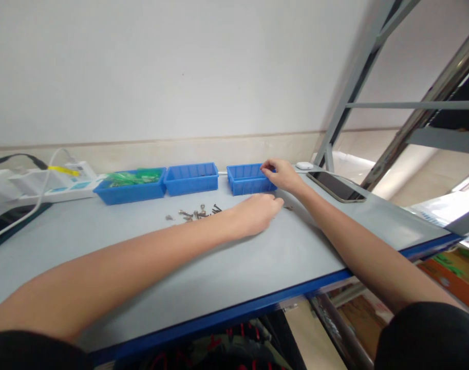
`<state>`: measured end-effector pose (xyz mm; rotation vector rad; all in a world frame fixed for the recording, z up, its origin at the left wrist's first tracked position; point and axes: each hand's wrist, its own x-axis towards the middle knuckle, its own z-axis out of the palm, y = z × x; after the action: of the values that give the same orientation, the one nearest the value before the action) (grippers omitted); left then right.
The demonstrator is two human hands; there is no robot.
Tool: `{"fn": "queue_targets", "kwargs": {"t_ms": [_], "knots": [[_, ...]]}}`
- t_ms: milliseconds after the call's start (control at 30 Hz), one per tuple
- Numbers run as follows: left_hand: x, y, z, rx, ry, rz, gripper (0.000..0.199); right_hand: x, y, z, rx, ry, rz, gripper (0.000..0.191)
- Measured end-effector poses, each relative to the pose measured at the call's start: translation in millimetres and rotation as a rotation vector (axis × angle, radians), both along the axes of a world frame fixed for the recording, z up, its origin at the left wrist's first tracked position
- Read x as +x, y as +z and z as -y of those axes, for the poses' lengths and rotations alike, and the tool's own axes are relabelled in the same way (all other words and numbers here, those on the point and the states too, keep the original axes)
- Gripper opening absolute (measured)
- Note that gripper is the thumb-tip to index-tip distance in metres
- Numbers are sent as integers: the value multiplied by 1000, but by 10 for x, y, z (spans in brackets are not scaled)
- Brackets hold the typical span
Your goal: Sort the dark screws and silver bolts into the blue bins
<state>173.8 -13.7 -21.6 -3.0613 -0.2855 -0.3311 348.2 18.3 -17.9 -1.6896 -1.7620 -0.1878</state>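
My left hand [257,213] rests low over the tabletop in front of the right blue bin, its fingers curled together near a few small metal pieces [288,207]; whatever it may grip is hidden. At the right end of the right blue bin [251,186], my right hand [281,174] hovers by the rim with thumb and fingertips pinched; anything between them is too small to name. Several screws [195,214] lie scattered left of my left hand, partly behind my forearm. The middle blue bin [191,185] stands behind them.
The left blue bin [132,194] holds green plastic bags [136,177]. Farther left are a power strip [68,189] with white plugs and cables, and a dark device [14,218]. A phone [336,186] and a white case [304,165] lie at right, near a metal frame [352,97].
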Motion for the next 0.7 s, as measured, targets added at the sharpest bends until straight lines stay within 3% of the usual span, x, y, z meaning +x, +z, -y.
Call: {"fn": "queue_targets", "kwargs": {"t_ms": [100,267,700], "knots": [[218,14,14,0,14,13,24,14,3,-9,-7,19,-10,15],[393,4,-34,10,-109,-58,26,15,-3,-24,-27,59,-35,15],[353,-40,-39,24,-94,-29,15,-4,1,-14,-55,58,-57,17]]}}
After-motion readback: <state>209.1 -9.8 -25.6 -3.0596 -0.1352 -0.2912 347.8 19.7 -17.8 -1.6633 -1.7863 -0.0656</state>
